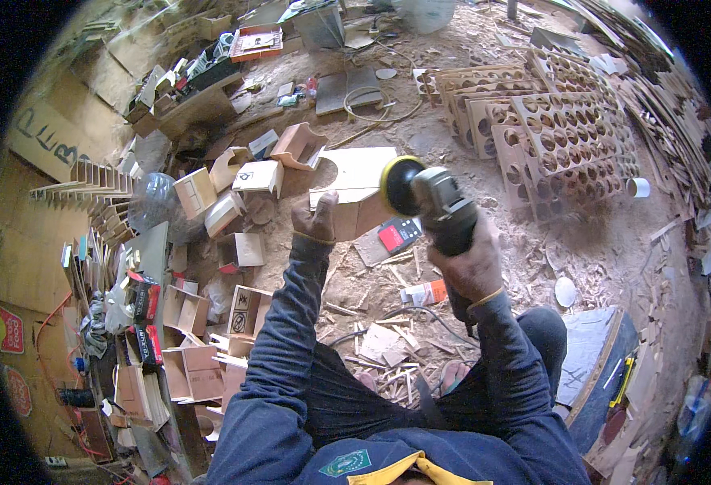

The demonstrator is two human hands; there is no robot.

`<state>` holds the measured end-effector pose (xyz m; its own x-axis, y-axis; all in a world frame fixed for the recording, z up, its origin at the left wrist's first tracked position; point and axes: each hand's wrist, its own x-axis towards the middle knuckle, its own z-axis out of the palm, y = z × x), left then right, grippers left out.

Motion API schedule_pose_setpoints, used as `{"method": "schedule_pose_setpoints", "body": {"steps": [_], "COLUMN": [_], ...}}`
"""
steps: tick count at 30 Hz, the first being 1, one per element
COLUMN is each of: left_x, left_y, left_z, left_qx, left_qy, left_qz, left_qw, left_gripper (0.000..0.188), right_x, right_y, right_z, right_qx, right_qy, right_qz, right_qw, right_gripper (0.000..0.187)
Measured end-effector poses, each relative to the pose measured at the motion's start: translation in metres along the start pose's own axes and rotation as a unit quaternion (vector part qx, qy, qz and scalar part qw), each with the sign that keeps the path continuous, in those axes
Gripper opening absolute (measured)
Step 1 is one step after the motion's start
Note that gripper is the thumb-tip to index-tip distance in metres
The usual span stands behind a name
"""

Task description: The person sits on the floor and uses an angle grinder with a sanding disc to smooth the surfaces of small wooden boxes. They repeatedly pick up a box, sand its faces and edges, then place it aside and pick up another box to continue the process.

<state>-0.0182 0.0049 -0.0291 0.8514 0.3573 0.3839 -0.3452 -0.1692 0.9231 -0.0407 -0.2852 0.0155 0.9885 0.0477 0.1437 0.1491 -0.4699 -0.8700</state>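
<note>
My right hand (475, 260) is wrapped round the body of an angle grinder (446, 206), whose yellow-edged sanding disc (402, 186) stands at the right end of a wooden box (359, 171). Whether the disc touches the wood I cannot tell. The box has a pale top with a round notch on its left and a browner front side. My left hand (315, 217) grips its near left corner, thumb on top; the other fingers are mostly hidden. Just left of that hand lie similar small wooden boxes, among them a pale one (258, 176) and a notched one (299, 145).
Plywood panels with rows of round holes (565, 133) lean at the right. Wood scraps and dust cover the floor, with a red-and-black packet (400, 234) and an orange-white box (424, 293) on it. A cable (440, 315) runs near my legs. More boxes (198, 368) stand left.
</note>
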Motion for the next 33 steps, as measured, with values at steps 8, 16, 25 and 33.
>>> {"method": "schedule_pose_setpoints", "body": {"steps": [8, 16, 25, 33], "left_x": [-0.013, 0.001, 0.001, 0.015], "left_y": [0.019, 0.025, 0.010, 0.001], "left_z": [0.000, 0.001, 0.001, -0.012], "left_qx": [-0.011, -0.156, -0.340, -0.280], "left_qy": [0.070, 0.108, 0.115, 0.183], "left_qz": [-0.117, -0.232, -0.217, -0.134], "left_qw": [0.991, 0.954, 0.908, 0.933], "left_gripper": [0.040, 0.048, 0.051, 0.048], "right_x": [0.010, 0.019, 0.014, 0.014], "right_y": [0.011, 0.025, 0.017, 0.050], "right_z": [0.008, 0.007, 0.011, 0.010], "right_qx": [-0.037, 0.211, 0.320, 0.247], "right_qy": [0.019, -0.016, -0.111, -0.110], "right_qz": [0.024, 0.035, 0.064, 0.191], "right_qw": [0.999, 0.977, 0.939, 0.943], "right_gripper": [0.062, 0.047, 0.042, 0.041]}}
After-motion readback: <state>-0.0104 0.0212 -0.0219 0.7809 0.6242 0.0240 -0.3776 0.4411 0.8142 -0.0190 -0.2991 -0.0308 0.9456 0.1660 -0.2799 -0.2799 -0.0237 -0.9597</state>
